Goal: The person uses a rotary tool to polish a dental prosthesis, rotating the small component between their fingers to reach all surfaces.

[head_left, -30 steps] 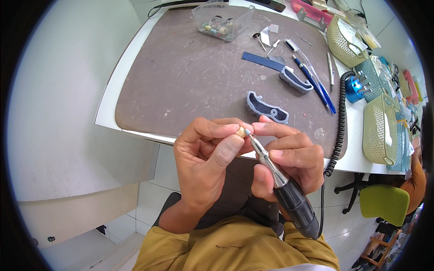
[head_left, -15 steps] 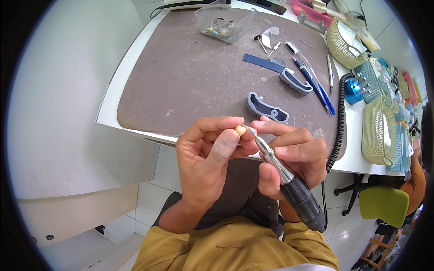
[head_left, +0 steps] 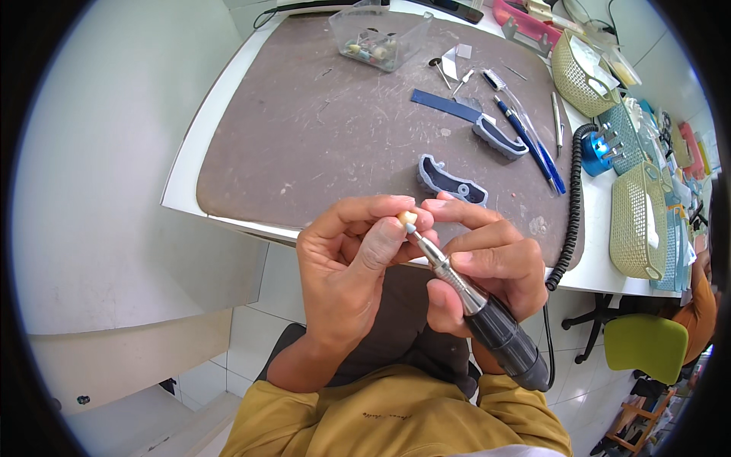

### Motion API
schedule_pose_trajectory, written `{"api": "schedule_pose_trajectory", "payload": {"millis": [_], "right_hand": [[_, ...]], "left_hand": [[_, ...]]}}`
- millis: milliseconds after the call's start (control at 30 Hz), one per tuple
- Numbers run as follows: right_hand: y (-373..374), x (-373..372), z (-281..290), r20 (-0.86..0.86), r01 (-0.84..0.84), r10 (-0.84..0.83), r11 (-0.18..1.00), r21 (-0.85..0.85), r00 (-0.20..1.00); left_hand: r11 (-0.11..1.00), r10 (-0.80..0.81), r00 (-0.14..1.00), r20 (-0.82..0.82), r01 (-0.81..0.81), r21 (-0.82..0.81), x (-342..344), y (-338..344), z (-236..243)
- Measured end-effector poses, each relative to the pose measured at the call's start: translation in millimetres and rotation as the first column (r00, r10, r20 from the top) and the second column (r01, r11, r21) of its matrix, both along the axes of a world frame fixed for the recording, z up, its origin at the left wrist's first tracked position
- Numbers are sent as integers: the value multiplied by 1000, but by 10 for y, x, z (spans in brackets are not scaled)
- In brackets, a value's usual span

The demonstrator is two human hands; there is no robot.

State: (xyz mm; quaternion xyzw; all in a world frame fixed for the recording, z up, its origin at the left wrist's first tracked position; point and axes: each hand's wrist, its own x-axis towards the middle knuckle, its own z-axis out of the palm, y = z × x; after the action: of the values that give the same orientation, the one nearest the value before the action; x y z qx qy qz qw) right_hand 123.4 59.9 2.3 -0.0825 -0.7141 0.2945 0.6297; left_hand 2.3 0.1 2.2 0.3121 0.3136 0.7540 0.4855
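Observation:
Between thumb and fingertips, my left hand (head_left: pixel 344 263) pinches a small cream dental crown (head_left: pixel 407 218). My right hand (head_left: pixel 495 263) wraps round a dental handpiece (head_left: pixel 470 297) with a silver nose and black body. Its pale blue-grey bur (head_left: pixel 411 228) meets the crown's near side, or lies just in front of it; exact contact cannot be made out. Just beyond my fingers, a grey dental model piece (head_left: pixel 451 181) rests on the brown mat, and a second model piece (head_left: pixel 499 137) lies farther right.
Blue pens (head_left: pixel 533 145), a dark blue strip (head_left: pixel 445 104) and a clear box (head_left: pixel 381 46) of small parts lie on the mat (head_left: pixel 289 114). A coiled black cord (head_left: pixel 571 206) runs down the right side, near a blue bur holder (head_left: pixel 600 152) and woven baskets (head_left: pixel 638 221).
My right hand has shifted slightly left, bringing the bur from beside the crown onto or in front of its near side. The crown has turned a little in my left hand.

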Motion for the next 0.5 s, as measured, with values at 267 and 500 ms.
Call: {"api": "schedule_pose_trajectory", "payload": {"millis": [267, 500], "right_hand": [[10, -7, -16, -28, -9, 9, 1000, -9, 1000], [1, -19, -39, -85, -11, 7, 999, -46, 996]], "left_hand": [[1000, 9, 1000, 26, -10, 25, 7, 13, -6], [1000, 5, 1000, 21, -5, 15, -4, 2, 11]]}}
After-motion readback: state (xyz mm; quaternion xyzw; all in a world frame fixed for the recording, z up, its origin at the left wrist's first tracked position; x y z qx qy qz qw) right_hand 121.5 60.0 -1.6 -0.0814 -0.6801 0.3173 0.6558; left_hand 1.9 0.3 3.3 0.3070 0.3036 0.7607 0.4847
